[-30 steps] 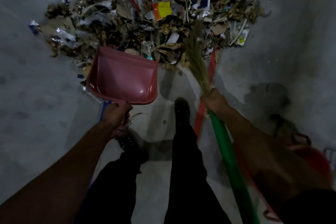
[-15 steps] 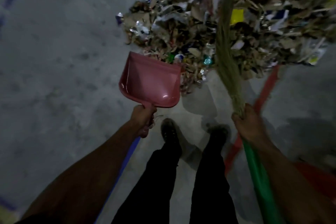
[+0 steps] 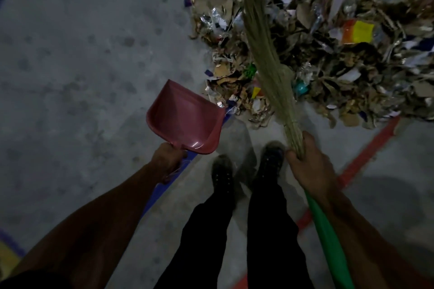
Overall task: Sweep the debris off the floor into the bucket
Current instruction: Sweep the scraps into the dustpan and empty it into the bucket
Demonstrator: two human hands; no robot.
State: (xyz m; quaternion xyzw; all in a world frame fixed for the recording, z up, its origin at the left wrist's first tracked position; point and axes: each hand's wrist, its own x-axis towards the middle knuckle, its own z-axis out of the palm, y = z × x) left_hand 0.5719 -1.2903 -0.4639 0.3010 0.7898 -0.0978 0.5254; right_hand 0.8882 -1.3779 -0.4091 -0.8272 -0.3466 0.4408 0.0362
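Observation:
A large heap of debris [image 3: 328, 54], torn cardboard, paper and foil wrappers, covers the floor at the upper right. My left hand [image 3: 168, 161] grips the handle of a pink dustpan [image 3: 185, 117], held empty just left of the heap's near edge. My right hand [image 3: 310, 164] grips a grass broom [image 3: 265, 49] where the bristles meet its green handle [image 3: 328, 237]. The bristles stretch up across the heap. No bucket is in view.
My two shoes [image 3: 223, 176] and dark trouser legs stand just below the heap. A blue floor line [image 3: 159, 192] runs under the dustpan and a red line [image 3: 366, 155] runs at the right. Bare grey concrete [image 3: 82, 65] fills the left side.
The view has swung left, so the heap now lies at the upper right. The dustpan has come off the heap's middle to its left edge, and the broom now lies over the heap.

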